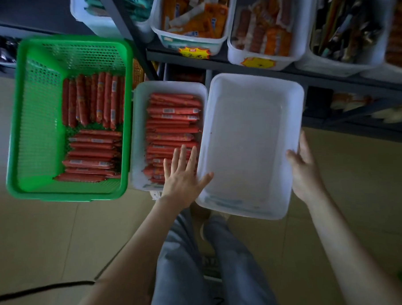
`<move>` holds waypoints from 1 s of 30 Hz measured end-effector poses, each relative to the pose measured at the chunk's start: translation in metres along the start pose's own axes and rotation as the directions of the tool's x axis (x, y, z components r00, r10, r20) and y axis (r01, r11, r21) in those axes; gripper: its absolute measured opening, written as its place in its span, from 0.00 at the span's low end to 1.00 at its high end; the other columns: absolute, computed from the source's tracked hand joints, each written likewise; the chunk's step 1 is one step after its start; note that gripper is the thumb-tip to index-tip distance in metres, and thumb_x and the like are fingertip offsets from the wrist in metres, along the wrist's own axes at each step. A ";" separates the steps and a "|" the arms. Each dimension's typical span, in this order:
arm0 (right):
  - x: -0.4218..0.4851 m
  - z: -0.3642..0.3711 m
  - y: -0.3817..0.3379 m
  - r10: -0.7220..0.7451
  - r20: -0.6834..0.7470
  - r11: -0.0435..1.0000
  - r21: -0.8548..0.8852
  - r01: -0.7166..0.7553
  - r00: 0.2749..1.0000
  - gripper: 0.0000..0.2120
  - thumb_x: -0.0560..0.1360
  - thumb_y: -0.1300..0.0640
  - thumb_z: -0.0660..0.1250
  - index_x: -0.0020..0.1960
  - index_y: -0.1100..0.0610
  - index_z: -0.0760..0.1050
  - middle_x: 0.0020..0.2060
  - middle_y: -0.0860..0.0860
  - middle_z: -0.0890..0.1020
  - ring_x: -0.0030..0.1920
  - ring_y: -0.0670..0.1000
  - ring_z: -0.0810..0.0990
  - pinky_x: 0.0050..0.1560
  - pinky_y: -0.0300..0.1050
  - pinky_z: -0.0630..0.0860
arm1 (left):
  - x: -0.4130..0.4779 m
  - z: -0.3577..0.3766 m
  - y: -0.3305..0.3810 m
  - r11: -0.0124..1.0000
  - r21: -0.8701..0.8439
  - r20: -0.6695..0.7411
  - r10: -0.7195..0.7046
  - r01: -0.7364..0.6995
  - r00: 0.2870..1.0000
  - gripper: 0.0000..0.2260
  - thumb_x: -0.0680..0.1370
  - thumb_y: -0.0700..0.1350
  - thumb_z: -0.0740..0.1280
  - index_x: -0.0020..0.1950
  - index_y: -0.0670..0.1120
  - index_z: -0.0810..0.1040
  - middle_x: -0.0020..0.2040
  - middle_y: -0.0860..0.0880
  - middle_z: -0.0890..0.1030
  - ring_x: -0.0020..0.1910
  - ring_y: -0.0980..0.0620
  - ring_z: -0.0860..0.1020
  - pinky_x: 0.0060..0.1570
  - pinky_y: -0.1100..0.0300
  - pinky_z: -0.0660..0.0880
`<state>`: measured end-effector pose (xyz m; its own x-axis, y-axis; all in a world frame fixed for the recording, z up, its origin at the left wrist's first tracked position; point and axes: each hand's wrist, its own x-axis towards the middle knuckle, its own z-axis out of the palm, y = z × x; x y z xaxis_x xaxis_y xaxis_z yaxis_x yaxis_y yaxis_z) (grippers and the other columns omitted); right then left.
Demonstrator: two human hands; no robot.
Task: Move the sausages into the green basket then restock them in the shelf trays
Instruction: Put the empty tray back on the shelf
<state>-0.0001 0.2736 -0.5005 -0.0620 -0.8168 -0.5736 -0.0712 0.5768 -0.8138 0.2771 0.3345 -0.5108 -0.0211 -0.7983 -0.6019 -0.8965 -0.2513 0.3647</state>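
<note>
Tiled floor [38, 240] is seen beneath, and at centre the right grip [304, 171] is curled on the right rim of an empty white tray [252, 138], the left grip [185, 173] spread flat against its left wall. Sausages [173, 121] are stacked in a smaller tray [139, 132] just left and in the green basket [13, 149] at upper left.

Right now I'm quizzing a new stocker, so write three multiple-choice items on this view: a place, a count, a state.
1. The full sausage tray sits: A between the green basket and the empty white tray; B inside the basket; C on the top shelf.
2. The basket holds how many sausage stacks: A one; B two; C four.
3. The left hand: A grips a sausage; B has straight, spread fingers; C is a fist.
Answers: 1 A, they flank it. 2 B, two stacks laid crosswise to each other. 3 B, fingers flat by the empty tray's rim.
</note>
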 end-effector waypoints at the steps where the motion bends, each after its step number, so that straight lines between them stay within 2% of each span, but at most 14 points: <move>1: -0.002 -0.004 0.003 0.012 0.006 1.000 0.005 -0.012 1.000 0.26 0.82 0.62 0.55 0.76 0.43 0.54 0.72 0.46 0.66 0.69 0.51 0.70 0.67 0.60 0.68 | -0.001 0.004 0.001 1.000 0.013 0.031 -0.016 0.016 0.999 0.37 0.77 0.68 0.48 0.78 0.52 0.36 0.77 0.47 0.35 0.75 0.49 0.32 0.69 0.47 0.29; 3: -0.007 -0.011 0.005 0.022 0.017 1.000 0.014 -0.022 1.000 0.27 0.82 0.63 0.54 0.75 0.42 0.55 0.71 0.45 0.68 0.67 0.50 0.72 0.65 0.58 0.71 | -0.002 0.010 0.007 1.000 0.005 0.059 -0.022 0.021 0.998 0.36 0.78 0.66 0.49 0.78 0.52 0.38 0.77 0.47 0.35 0.75 0.49 0.32 0.67 0.49 0.28; 5: -0.013 -0.018 0.003 0.031 0.007 0.999 0.012 -0.031 0.999 0.27 0.82 0.64 0.54 0.76 0.43 0.55 0.70 0.44 0.69 0.66 0.50 0.73 0.63 0.54 0.73 | -0.004 0.008 0.017 0.997 -0.077 0.065 0.016 -0.011 0.998 0.34 0.79 0.64 0.51 0.78 0.52 0.41 0.78 0.47 0.38 0.76 0.50 0.35 0.70 0.49 0.31; 6: -0.016 -0.024 0.001 0.030 0.000 0.999 0.013 -0.030 1.000 0.27 0.82 0.64 0.54 0.76 0.43 0.55 0.70 0.45 0.69 0.66 0.51 0.73 0.62 0.54 0.73 | -0.007 0.003 0.025 0.980 -0.195 0.068 0.044 -0.030 0.997 0.33 0.79 0.62 0.54 0.79 0.52 0.44 0.79 0.48 0.42 0.77 0.50 0.39 0.73 0.49 0.36; 8: -0.029 -0.034 -0.017 0.016 -0.003 0.999 0.041 -0.016 1.000 0.26 0.81 0.65 0.55 0.75 0.45 0.58 0.69 0.48 0.71 0.65 0.53 0.75 0.60 0.55 0.74 | -0.019 -0.017 0.046 0.862 -0.497 0.045 0.142 -0.101 0.989 0.32 0.78 0.60 0.59 0.78 0.53 0.50 0.78 0.51 0.56 0.76 0.51 0.54 0.75 0.53 0.55; 9: -0.038 -0.039 -0.030 0.009 -0.004 0.999 0.053 -0.008 1.000 0.24 0.81 0.65 0.56 0.74 0.47 0.60 0.66 0.49 0.74 0.62 0.52 0.77 0.57 0.53 0.77 | -0.030 -0.033 0.060 0.794 -0.591 0.025 0.191 -0.139 0.981 0.31 0.77 0.59 0.61 0.77 0.55 0.54 0.75 0.54 0.62 0.72 0.53 0.63 0.70 0.60 0.64; 11: -0.060 -0.046 -0.064 -0.005 -0.035 0.995 0.096 0.008 0.999 0.19 0.80 0.64 0.58 0.68 0.51 0.65 0.57 0.47 0.79 0.51 0.45 0.82 0.47 0.45 0.80 | -0.055 -0.066 0.085 0.706 -0.684 -0.001 0.247 -0.181 0.969 0.27 0.77 0.56 0.63 0.72 0.61 0.56 0.65 0.59 0.71 0.62 0.62 0.73 0.55 0.73 0.71; 13: -0.085 -0.055 -0.100 -0.054 -0.086 0.994 0.094 0.062 0.995 0.17 0.78 0.64 0.61 0.65 0.53 0.66 0.51 0.44 0.80 0.43 0.40 0.83 0.40 0.40 0.78 | -0.078 -0.095 0.107 0.667 -0.710 -0.034 0.283 -0.223 0.958 0.24 0.78 0.51 0.64 0.69 0.63 0.56 0.58 0.64 0.73 0.53 0.71 0.75 0.47 0.77 0.70; 14: -0.095 -0.057 -0.115 -0.090 -0.062 0.994 0.061 0.094 0.994 0.17 0.78 0.63 0.62 0.65 0.54 0.67 0.51 0.43 0.80 0.43 0.39 0.82 0.39 0.37 0.78 | -0.086 -0.104 0.112 0.658 -0.718 -0.038 0.289 -0.227 0.957 0.23 0.78 0.50 0.64 0.69 0.62 0.57 0.56 0.66 0.73 0.50 0.74 0.75 0.44 0.78 0.70; 18: -0.165 -0.067 -0.176 -0.264 -0.005 0.963 0.058 0.264 0.965 0.19 0.79 0.63 0.57 0.66 0.48 0.64 0.47 0.33 0.82 0.47 0.35 0.81 0.40 0.30 0.76 | -0.137 -0.144 0.135 0.658 -0.671 -0.107 0.368 -0.341 0.923 0.27 0.76 0.57 0.64 0.73 0.57 0.61 0.55 0.64 0.77 0.50 0.67 0.79 0.45 0.74 0.74; 20: -0.199 -0.069 -0.197 -0.362 -0.029 0.924 0.120 0.363 0.932 0.20 0.78 0.65 0.53 0.67 0.49 0.63 0.46 0.34 0.83 0.48 0.36 0.81 0.40 0.32 0.77 | -0.162 -0.167 0.150 0.657 -0.613 -0.159 0.442 -0.439 0.883 0.29 0.75 0.58 0.63 0.74 0.55 0.60 0.55 0.66 0.76 0.50 0.70 0.77 0.45 0.75 0.73; 22: -0.226 -0.071 -0.211 -0.434 -0.054 0.884 0.169 0.436 0.899 0.22 0.79 0.67 0.50 0.70 0.52 0.63 0.51 0.39 0.82 0.53 0.42 0.81 0.44 0.35 0.77 | -0.182 -0.187 0.165 0.621 -0.597 -0.212 0.488 -0.507 0.847 0.29 0.75 0.57 0.62 0.74 0.56 0.58 0.54 0.67 0.74 0.49 0.73 0.76 0.45 0.76 0.73; 26: -0.263 -0.081 -0.243 -0.525 -0.143 0.805 0.237 0.544 0.839 0.25 0.78 0.61 0.54 0.74 0.52 0.60 0.64 0.48 0.76 0.62 0.50 0.77 0.51 0.43 0.77 | -0.203 -0.222 0.191 0.512 -0.591 -0.318 0.562 -0.624 0.763 0.29 0.76 0.58 0.64 0.75 0.58 0.58 0.60 0.63 0.75 0.57 0.65 0.76 0.55 0.67 0.75; 30: -0.280 -0.088 -0.291 -0.579 -0.161 0.735 0.321 0.597 0.799 0.22 0.80 0.60 0.53 0.72 0.48 0.63 0.63 0.47 0.76 0.60 0.49 0.78 0.51 0.45 0.78 | -0.209 -0.256 0.213 0.396 -0.625 -0.398 0.580 -0.673 0.711 0.25 0.78 0.54 0.64 0.73 0.56 0.61 0.58 0.65 0.76 0.55 0.68 0.76 0.51 0.70 0.75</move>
<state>-0.0498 0.3352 -0.0945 -0.1684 -0.9853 0.0278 0.2306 -0.0668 -0.9707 0.2040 0.3078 -0.1253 -0.3592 -0.9309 0.0663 -0.0638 0.0954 0.9934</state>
